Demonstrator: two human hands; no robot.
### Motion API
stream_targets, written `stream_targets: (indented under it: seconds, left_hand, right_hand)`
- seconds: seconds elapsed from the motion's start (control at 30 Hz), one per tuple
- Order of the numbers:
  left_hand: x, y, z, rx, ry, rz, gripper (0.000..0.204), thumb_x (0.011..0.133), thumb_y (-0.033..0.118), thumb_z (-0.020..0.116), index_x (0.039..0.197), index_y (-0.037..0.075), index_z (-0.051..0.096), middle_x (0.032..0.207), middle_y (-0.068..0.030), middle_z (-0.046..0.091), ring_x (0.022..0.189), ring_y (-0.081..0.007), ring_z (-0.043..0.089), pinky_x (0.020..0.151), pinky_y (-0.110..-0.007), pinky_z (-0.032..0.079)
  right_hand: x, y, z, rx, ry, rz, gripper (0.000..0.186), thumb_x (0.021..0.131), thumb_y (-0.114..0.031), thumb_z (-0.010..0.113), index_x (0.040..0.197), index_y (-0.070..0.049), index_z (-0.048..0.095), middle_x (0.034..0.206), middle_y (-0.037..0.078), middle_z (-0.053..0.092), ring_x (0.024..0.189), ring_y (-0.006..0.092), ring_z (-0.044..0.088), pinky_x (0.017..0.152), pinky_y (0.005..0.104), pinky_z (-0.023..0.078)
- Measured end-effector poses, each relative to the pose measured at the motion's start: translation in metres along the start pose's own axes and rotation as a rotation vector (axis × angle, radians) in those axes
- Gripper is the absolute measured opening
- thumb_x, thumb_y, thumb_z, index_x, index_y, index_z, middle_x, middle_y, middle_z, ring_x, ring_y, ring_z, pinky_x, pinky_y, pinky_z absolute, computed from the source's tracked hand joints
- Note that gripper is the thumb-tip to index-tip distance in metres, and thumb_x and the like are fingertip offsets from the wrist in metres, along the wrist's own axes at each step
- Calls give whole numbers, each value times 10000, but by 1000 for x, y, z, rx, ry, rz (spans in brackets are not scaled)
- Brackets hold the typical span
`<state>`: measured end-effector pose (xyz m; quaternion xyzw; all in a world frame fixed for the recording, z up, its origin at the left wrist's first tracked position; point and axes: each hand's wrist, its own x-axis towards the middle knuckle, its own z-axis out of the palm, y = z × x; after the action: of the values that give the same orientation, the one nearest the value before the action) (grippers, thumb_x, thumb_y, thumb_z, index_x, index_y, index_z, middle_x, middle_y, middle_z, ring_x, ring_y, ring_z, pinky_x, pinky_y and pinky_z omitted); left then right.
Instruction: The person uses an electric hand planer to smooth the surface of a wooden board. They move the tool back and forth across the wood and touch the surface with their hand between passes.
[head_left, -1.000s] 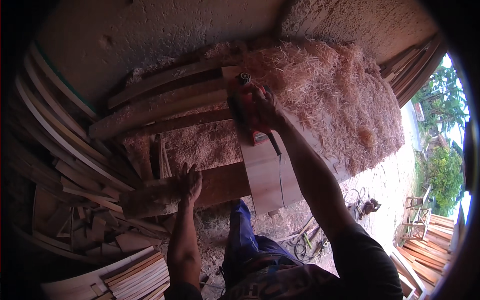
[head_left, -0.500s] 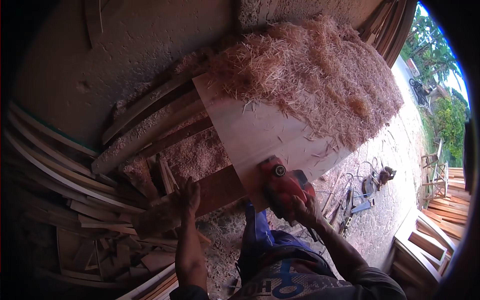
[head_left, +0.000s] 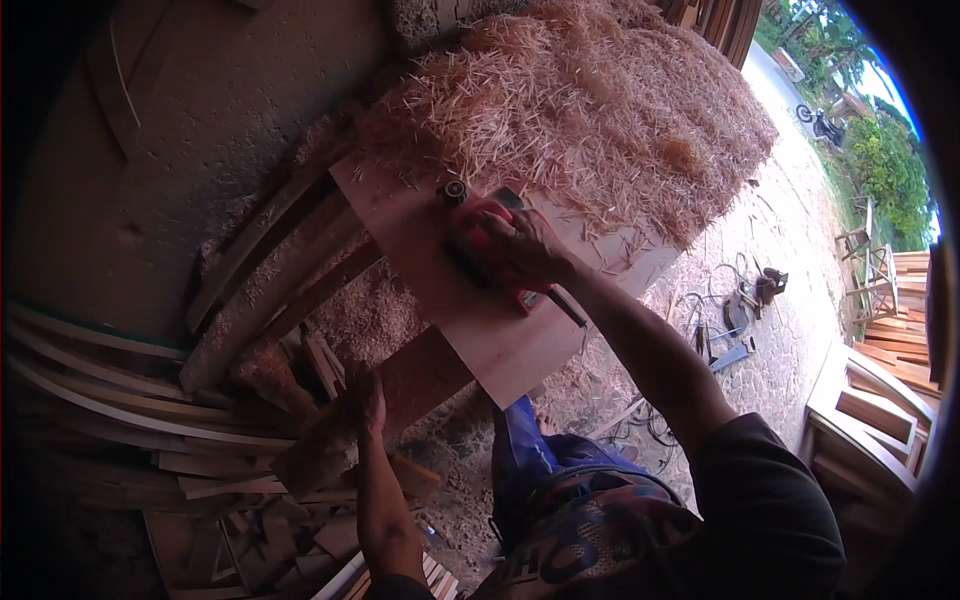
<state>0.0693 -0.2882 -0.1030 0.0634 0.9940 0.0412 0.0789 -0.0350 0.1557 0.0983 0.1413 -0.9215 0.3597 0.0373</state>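
My right hand [head_left: 535,250] is closed round the handle of a red electric planer [head_left: 480,225], which lies on a wide, pale wooden panel [head_left: 510,355]. The planer's front knob points to the far left, close to the panel's far left part. Against the panel's near left edge lies a darker wooden plank [head_left: 425,378]. My left hand [head_left: 368,405] lies across that plank and appears to grip it, though its fingers are in deep shadow.
A big heap of wood shavings [head_left: 600,120] covers the panel's far end. Curved wooden pieces [head_left: 270,270] and offcuts [head_left: 230,540] lie to the left. A handsaw [head_left: 733,354] and other tools with cords lie on the ground at right. Wooden frames [head_left: 870,410] stand farther right.
My right hand has pushed the planer away from me and leftward over the panel, from its near edge to its far left part. My left hand stays at the plank. The view has shifted slightly.
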Motion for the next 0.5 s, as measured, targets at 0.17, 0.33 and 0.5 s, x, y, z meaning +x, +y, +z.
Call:
stream_targets:
  seconds: [0.17, 0.33, 0.5]
  left_hand:
    - [-9, -17, -5, -335, 19, -12, 446, 1065, 427, 350, 1398, 189, 529, 1525, -102, 445, 1438, -352, 353, 1184, -565, 271]
    - [-12, 19, -32, -193, -9, -32, 422, 1074, 380, 344, 1416, 198, 512, 1531, -89, 438, 1429, -356, 370, 1178, -575, 275]
    - [-16, 19, -45, -17, -47, -124, 438, 1085, 331, 317, 1441, 154, 501, 1527, -76, 462, 1441, -314, 373, 1188, -593, 245]
  right_hand:
    - [-186, -60, -34, 440, -51, 560, 442, 980, -450, 571, 1170, -67, 680, 722, 93, 703, 675, 193, 708, 626, 369, 538]
    - [-237, -73, -45, 440, -19, 696, 476, 965, -465, 563, 1217, -77, 676, 774, 91, 706, 712, 188, 702, 674, 356, 542]
    - [-65, -42, -22, 434, 5, 434, 457, 948, -494, 587, 1209, -127, 670, 856, 171, 707, 754, 344, 707, 680, 458, 538]
